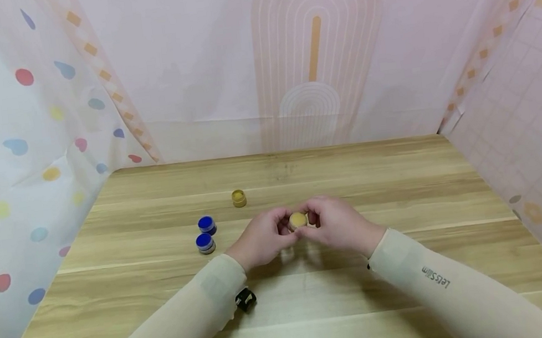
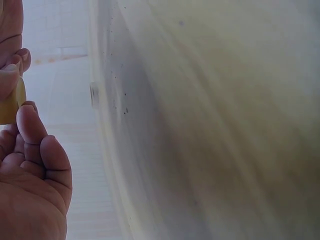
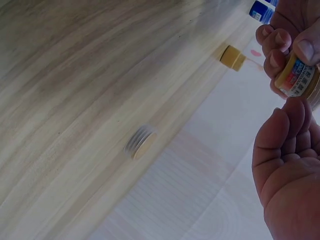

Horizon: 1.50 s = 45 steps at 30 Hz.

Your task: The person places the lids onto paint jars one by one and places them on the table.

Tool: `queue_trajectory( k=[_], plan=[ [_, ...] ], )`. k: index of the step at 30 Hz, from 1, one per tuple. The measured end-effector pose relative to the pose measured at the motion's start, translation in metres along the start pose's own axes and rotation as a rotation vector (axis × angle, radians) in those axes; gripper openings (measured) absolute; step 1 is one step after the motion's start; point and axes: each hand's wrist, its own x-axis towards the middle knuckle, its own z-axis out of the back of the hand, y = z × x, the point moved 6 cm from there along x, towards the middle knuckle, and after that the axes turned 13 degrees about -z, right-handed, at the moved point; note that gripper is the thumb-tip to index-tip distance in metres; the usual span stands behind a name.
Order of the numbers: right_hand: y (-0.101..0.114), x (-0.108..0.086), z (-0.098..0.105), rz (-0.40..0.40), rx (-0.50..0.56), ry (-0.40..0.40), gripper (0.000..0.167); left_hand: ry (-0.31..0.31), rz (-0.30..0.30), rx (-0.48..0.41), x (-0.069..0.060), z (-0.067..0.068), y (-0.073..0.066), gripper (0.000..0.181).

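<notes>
A small jar with a yellow lid (image 1: 298,220) is held between both hands above the table. My left hand (image 1: 265,237) grips it from the left, thumb in front. From the right, my right hand (image 1: 339,225) holds the same jar with thumb and fingers. In the right wrist view the jar's printed label (image 3: 302,79) shows between the two hands, and the jar is tilted there. Left of the hands stand two blue-lidded jars (image 1: 207,225), one in front of the other. A mustard-yellow jar (image 1: 238,198) stands farther back.
The wooden table (image 1: 376,162) meets a patterned cloth backdrop (image 1: 190,78) at its back edge. Cloth also hangs on both sides. A small round ridged thing (image 3: 140,142), blurred, shows on the table in the right wrist view. A black wrist device (image 1: 246,300) sits below my left cuff.
</notes>
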Motion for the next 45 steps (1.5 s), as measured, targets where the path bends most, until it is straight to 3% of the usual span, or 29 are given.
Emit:
queue_trajectory(
  k=[3,7,14,22,29,36,45],
  plan=[
    [-0.0016,-0.0006,-0.0005,-0.02,0.005,0.001,0.035,0.001,0.007,-0.002,-0.0004,-0.0003,0.0009,0.021],
    [0.001,-0.0014,-0.0003,0.014,-0.025,-0.01,0.047,-0.001,0.006,-0.002,-0.0005,-0.0002,0.0015,0.023],
    [0.0054,-0.0029,-0.0001,0.085,-0.037,-0.042,0.035,-0.01,-0.003,0.006,-0.0001,0.0005,0.002,0.026],
    [0.0015,-0.001,-0.0025,0.021,-0.015,-0.05,0.024,0.0,-0.014,0.004,0.0,-0.0001,0.0018,0.02],
    [0.0016,-0.0027,-0.0013,0.029,-0.047,-0.035,0.048,0.003,0.003,0.004,0.0004,-0.0004,0.0025,0.023],
    [0.0047,-0.0033,-0.0011,0.113,-0.047,-0.054,0.035,-0.003,0.005,0.013,0.0001,0.0002,0.0031,0.023],
    [0.0018,-0.0029,-0.0018,0.006,-0.026,-0.023,0.027,-0.005,-0.001,-0.003,-0.0003,-0.0011,0.0026,0.023]
  ],
)
